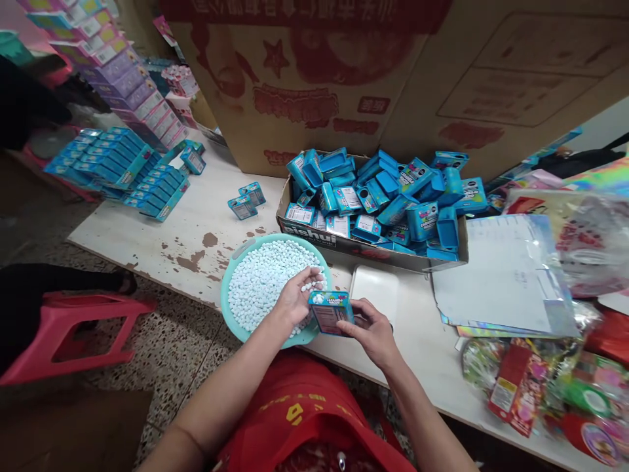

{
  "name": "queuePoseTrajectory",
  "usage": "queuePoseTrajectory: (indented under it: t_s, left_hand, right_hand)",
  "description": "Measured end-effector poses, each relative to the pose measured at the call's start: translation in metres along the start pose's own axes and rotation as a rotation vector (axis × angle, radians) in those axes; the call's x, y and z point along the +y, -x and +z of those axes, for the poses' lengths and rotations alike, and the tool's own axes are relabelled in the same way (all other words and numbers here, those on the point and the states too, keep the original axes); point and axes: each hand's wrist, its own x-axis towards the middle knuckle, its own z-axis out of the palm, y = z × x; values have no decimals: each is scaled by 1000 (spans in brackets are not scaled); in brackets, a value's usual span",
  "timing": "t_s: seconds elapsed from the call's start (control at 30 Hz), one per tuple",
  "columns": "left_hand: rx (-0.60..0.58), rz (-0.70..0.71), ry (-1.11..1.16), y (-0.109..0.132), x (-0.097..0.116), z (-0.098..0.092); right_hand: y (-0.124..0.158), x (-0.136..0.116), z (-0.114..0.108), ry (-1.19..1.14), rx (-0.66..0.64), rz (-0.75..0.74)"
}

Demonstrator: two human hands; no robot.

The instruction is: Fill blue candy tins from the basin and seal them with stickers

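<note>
My right hand [374, 330] grips a small blue box [330, 311] by its right side, open end up, over the rim of a teal bowl [234, 259]. The bowl is full of small white candies [265, 275]. My left hand [296, 295] is cupped above the candies with a few of them in its fingers, right beside the box's open top. Behind the bowl a shallow cardboard tray [344, 246] holds a heap of several more blue boxes [383, 196], many lying open.
Stacked blue boxes [115, 164] lie at the table's far left, two loose ones [247, 200] nearer. Large cartons [393, 72] stand behind. Plastic sleeves [506, 275] and colourful packets [540, 387] cover the right. A white tray [376, 288] lies by my hand. A red stool [73, 334] stands left.
</note>
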Motion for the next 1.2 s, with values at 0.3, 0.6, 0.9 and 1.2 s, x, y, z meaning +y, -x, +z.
queuePoseTrajectory:
  t_s: [0.3, 0.6, 0.9, 1.2]
  left_hand:
    - [196, 671, -1089, -11, 39, -33]
    - [224, 495, -1139, -10, 24, -45]
    - [275, 487, -1213, -4, 31, -30]
    - [201, 477, -1564, 8, 23, 3]
  right_hand:
    - [-3, 72, -66, -34, 462, -54]
    - [-15, 114, -85, -39, 586, -48]
    - [39, 139, -143, 31, 818, 105]
    - [56, 155, -168, 20, 857, 149]
